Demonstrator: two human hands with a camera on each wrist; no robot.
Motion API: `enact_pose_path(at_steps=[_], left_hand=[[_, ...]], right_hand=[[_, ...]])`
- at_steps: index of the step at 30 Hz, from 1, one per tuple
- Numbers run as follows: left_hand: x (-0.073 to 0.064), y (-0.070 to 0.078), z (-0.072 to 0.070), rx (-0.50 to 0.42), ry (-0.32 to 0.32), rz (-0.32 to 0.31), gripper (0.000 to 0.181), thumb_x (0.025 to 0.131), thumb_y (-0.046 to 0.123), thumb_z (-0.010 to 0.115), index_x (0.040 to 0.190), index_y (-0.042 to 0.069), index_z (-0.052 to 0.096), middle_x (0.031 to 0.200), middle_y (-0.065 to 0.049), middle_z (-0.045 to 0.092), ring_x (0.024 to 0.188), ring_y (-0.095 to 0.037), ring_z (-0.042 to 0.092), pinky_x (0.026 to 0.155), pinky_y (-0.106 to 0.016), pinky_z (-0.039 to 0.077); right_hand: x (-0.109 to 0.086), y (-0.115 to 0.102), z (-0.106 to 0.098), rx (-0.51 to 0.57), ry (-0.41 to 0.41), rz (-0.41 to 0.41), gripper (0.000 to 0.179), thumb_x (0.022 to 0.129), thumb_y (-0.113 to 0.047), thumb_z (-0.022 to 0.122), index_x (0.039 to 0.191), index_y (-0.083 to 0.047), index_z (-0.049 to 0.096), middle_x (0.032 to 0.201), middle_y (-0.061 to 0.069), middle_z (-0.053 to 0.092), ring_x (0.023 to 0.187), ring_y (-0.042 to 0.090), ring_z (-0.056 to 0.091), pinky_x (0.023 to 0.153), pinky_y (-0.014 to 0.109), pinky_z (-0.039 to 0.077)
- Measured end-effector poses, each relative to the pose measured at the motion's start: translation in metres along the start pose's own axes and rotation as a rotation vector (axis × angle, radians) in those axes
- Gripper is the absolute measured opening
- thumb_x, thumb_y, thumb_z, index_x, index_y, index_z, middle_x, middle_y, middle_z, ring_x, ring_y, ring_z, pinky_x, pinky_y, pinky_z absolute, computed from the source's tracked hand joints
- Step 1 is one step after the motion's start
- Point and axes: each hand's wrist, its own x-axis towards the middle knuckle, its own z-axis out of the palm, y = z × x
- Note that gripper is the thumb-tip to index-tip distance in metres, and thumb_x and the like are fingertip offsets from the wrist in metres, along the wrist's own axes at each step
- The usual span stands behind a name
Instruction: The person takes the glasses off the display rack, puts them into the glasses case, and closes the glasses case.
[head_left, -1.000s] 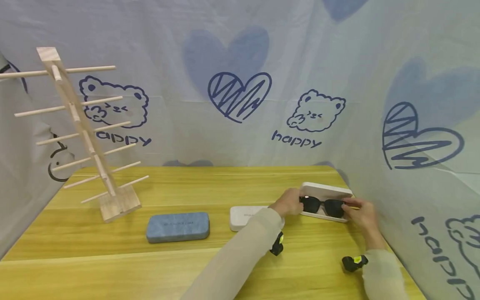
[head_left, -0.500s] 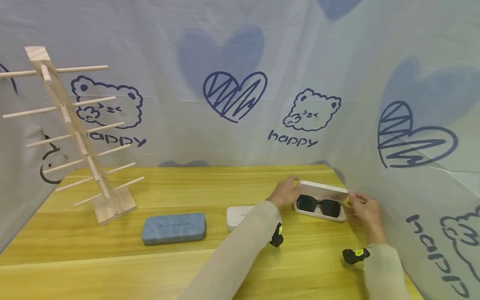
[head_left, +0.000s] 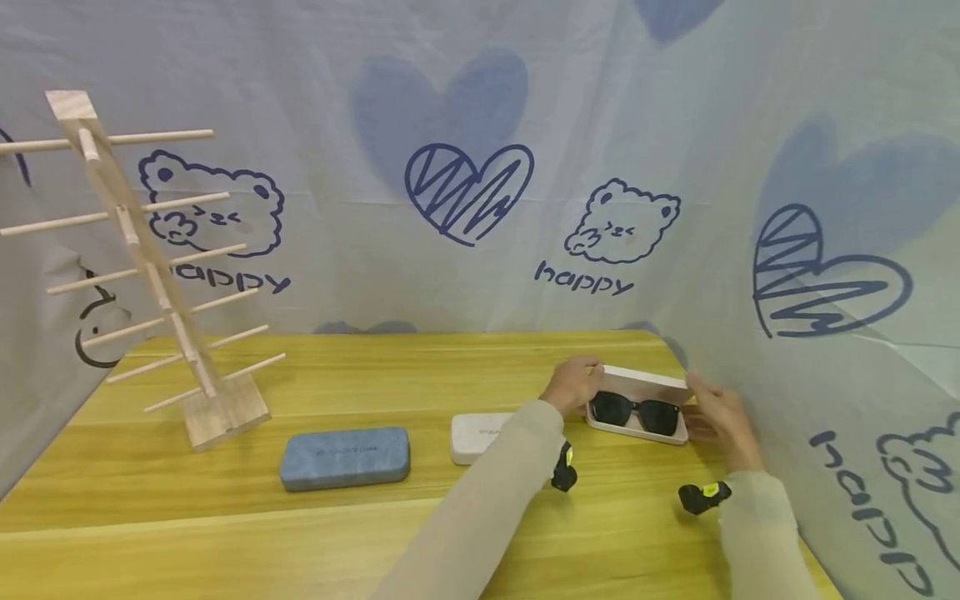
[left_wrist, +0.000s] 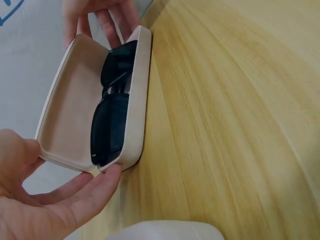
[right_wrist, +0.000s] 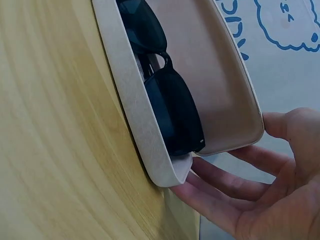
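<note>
An eyeglass case (head_left: 643, 383), pale outside and pinkish inside, stands with its lid raised on the wooden table. Black sunglasses (head_left: 611, 409) lie in its lower half, lenses toward me. At the case's left end, my left hand (head_left: 573, 384) grips it; in the left wrist view its thumb (left_wrist: 31, 150) sits at the lid's corner and the fingers touch the base and hinge end. My right hand (head_left: 726, 419) holds the opposite end, thumb (right_wrist: 276, 125) against the lid edge and fingers by the hinge corner in the right wrist view.
A closed white case (head_left: 472, 439) lies left of the open one, partly behind the left sleeve. Farther left are a closed blue case (head_left: 345, 459) and a wooden rack (head_left: 161, 292) with several pegs. A printed curtain (head_left: 832, 375) hangs close by the right hand.
Both hands have come off the ends of the sunglasses and now grip the ends of the case. The view has shifted slightly right. The sunglasses sit in the case.
</note>
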Motion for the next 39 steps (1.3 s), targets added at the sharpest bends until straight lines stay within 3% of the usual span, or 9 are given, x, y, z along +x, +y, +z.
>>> enact_pose_path(at_steps=[7,11,17,23,26,30,39], left_hand=[[0.003,-0.003,-0.001,-0.060,-0.001,-0.042,0.034,0.108,0.030,0.055,0.138,0.021,0.067,0.145,-0.009,0.062,0.108,-0.031,0.072,0.074,-0.045,0.065],[0.005,-0.003,-0.001,-0.060,0.004,-0.064,0.029,0.106,0.028,0.059,0.132,0.022,0.072,0.141,-0.011,0.064,0.104,-0.031,0.073,0.073,-0.045,0.065],[0.004,-0.004,-0.003,-0.060,-0.007,-0.065,0.025,0.105,0.025,0.062,0.126,0.022,0.075,0.139,-0.010,0.066,0.100,-0.027,0.072,0.075,-0.045,0.065],[0.001,-0.006,-0.004,-0.079,-0.014,-0.063,0.022,0.103,0.022,0.065,0.121,0.021,0.077,0.137,-0.010,0.067,0.105,-0.027,0.072,0.079,-0.045,0.065],[-0.001,-0.007,-0.005,-0.067,-0.024,-0.057,0.022,0.103,0.021,0.066,0.121,0.022,0.078,0.138,-0.010,0.067,0.107,-0.027,0.072,0.080,-0.045,0.065],[-0.002,-0.008,-0.008,-0.052,-0.039,-0.035,0.022,0.102,0.018,0.067,0.121,0.021,0.078,0.139,-0.011,0.066,0.105,-0.027,0.073,0.081,-0.044,0.065],[-0.005,-0.012,-0.011,-0.053,-0.096,-0.036,0.023,0.099,0.011,0.070,0.119,0.020,0.078,0.143,-0.010,0.063,0.105,-0.027,0.073,0.086,-0.041,0.063]], right_hand=[[-0.005,0.001,-0.005,0.025,-0.034,-0.046,0.084,0.107,-0.049,0.044,0.154,0.018,0.026,0.133,0.044,0.057,0.086,0.018,0.074,0.082,0.041,0.065],[-0.004,0.002,-0.007,0.020,-0.058,-0.044,0.082,0.107,-0.047,0.046,0.154,0.018,0.027,0.137,0.043,0.055,0.090,0.018,0.073,0.083,0.040,0.064],[-0.003,0.003,-0.008,-0.019,-0.098,-0.039,0.083,0.108,-0.046,0.043,0.154,0.019,0.023,0.152,0.043,0.038,0.115,0.041,0.069,0.091,0.041,0.062],[-0.001,0.007,-0.010,-0.021,-0.149,-0.058,0.078,0.110,-0.040,0.042,0.154,0.021,0.021,0.152,0.044,0.036,0.129,0.049,0.060,0.097,0.044,0.060],[-0.001,0.010,-0.011,-0.007,-0.162,-0.066,0.078,0.109,-0.039,0.045,0.153,0.022,0.022,0.150,0.044,0.039,0.122,0.044,0.065,0.096,0.043,0.060],[0.000,0.013,-0.013,0.023,-0.181,-0.089,0.078,0.108,-0.036,0.051,0.151,0.023,0.025,0.148,0.043,0.043,0.105,0.023,0.072,0.092,0.038,0.062],[-0.006,0.016,-0.019,-0.038,-0.220,-0.120,0.072,0.106,-0.029,0.058,0.150,0.021,0.031,0.137,0.034,0.060,0.103,0.015,0.071,0.098,0.038,0.059]])
